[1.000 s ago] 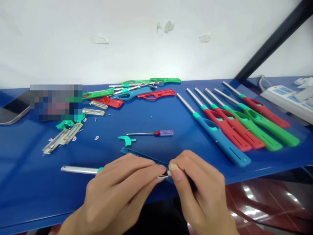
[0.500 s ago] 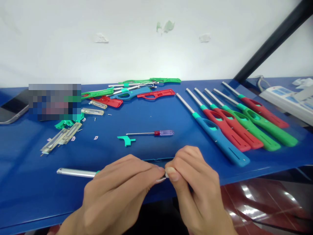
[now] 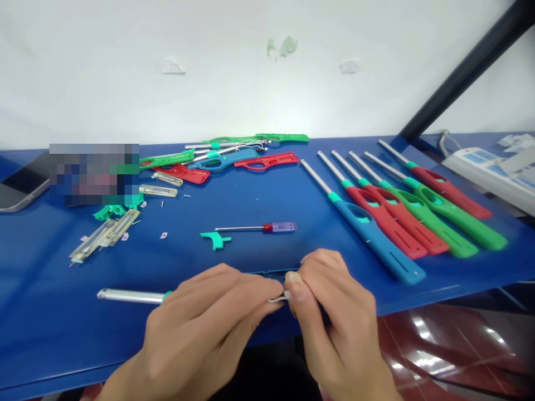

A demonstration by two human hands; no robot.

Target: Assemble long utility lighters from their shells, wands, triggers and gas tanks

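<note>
My left hand is closed over a partly hidden utility lighter; its metal tube pokes out to the left, with a bit of green collar beside my knuckles. My right hand pinches a small white part between thumb and fingers. A thin white wire runs from that part to my left fingertips. Behind my fingers, the edge of a blue shell shows. Beyond the hands lie a green trigger and a screwdriver with a clear purple handle.
Several finished-looking lighters lie in a row at the right. Coloured shell halves and metal tubes are piled at the back. Clear fuel tanks, screws and a phone lie left. A white power strip sits far right.
My right thumb and fingertips have shifted slightly right, away from the left fingertips. More of the white wire and small white part shows between them. The things on the table stay put.
</note>
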